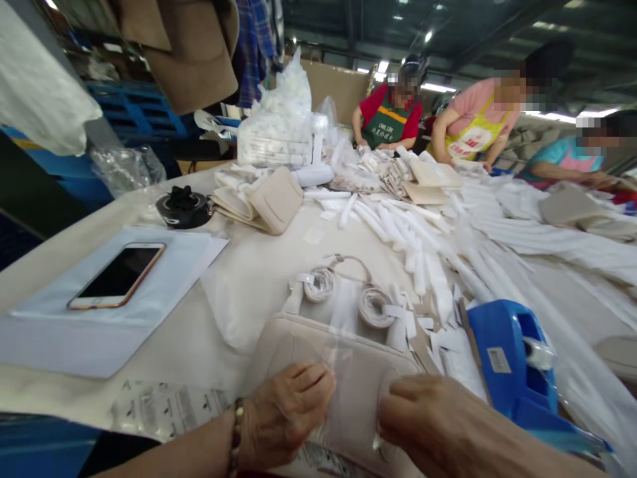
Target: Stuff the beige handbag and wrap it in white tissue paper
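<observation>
The left hand (286,415) and the right hand (428,425) both pinch a clear plastic bag (348,345) with closed fingers; inside the bag is a beige pouch (343,385), lying at the near edge of the desk (259,265). Just right of it stands a blue tape dispenser (512,365), and to the left a smartphone (118,275) lies on white sheets (164,292), with some bare cloth between.

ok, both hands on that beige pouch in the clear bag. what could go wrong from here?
1. The left hand and right hand pinch the thin clear plastic bag over the beige fabric pouch; the film could tear or crease.
2. The blue tape dispenser sits right beside the right hand; its cutter edge might snag bag or skin.
3. The coiled white cords and loose paper strips lie just behind and could get dragged along.
</observation>
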Available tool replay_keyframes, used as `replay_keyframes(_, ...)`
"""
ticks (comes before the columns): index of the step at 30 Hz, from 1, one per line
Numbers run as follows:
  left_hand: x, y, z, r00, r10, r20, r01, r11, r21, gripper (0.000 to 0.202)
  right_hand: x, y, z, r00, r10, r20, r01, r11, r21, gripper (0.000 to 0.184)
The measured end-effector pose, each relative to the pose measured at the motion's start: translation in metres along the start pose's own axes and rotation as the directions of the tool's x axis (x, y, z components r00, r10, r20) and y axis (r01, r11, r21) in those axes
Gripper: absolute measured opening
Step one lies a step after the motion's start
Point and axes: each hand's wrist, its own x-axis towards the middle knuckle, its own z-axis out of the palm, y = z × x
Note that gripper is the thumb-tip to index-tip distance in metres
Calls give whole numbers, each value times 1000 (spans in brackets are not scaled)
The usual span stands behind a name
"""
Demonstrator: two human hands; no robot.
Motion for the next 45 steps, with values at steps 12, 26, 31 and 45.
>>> replay_keyframes(12,1,-4,2,1000,8,-6,-9,999,-50,15,85,24,23,991,-61,119,95,948,-303,23)
replay_keyframes(26,1,-3,4,999,10,-39,-12,999,-50,14,101,25,14,951,268,152,-208,923,-324,6)
replay_keyframes(31,-2,-3,3,1000,21,3,-21,999,-47,19,113,45,3,951,245,187,-201,953,-227,47)
replay_keyframes(45,-6,-2,7,999,30,-37,-31,999,-38,19,99,72,3,981,195,4,-194,978,71,18)
